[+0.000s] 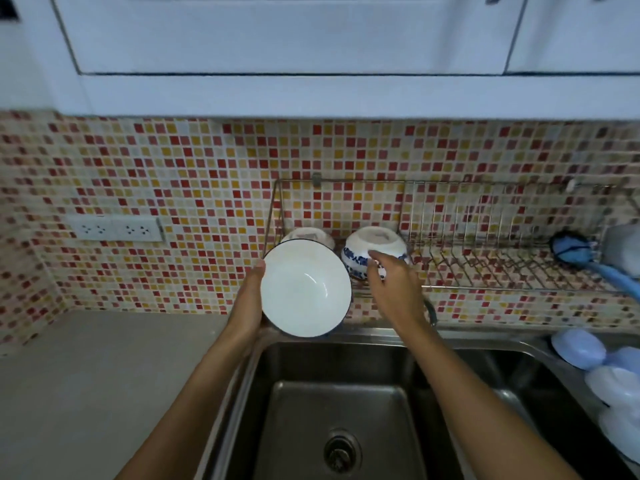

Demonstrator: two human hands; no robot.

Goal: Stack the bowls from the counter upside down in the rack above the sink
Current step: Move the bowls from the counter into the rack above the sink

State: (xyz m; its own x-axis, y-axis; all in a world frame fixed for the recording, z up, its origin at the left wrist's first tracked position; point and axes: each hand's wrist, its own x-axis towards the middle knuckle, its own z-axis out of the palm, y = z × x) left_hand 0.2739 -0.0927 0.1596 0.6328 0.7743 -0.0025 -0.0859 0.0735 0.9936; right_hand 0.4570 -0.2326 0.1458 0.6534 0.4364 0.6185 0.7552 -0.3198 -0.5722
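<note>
My left hand point(250, 299) grips a white bowl with a dark rim point(305, 287) by its left edge, its hollow tilted toward me, just in front of the wire rack point(485, 268) on the tiled wall. In the rack's left end, two bowls sit upside down: a white one point(308, 234), mostly hidden behind the held bowl, and a blue-and-white patterned one point(367, 245). My right hand point(394, 285) hovers at the patterned bowl's front, fingers spread; I cannot tell whether they touch it.
A steel sink point(339, 410) lies directly below the rack. Grey counter point(97, 375) stretches to the left. Pale blue and white plastic containers point(588, 351) crowd the sink's right edge. A blue brush point(575, 249) and a grey cup point(623, 247) occupy the rack's right end.
</note>
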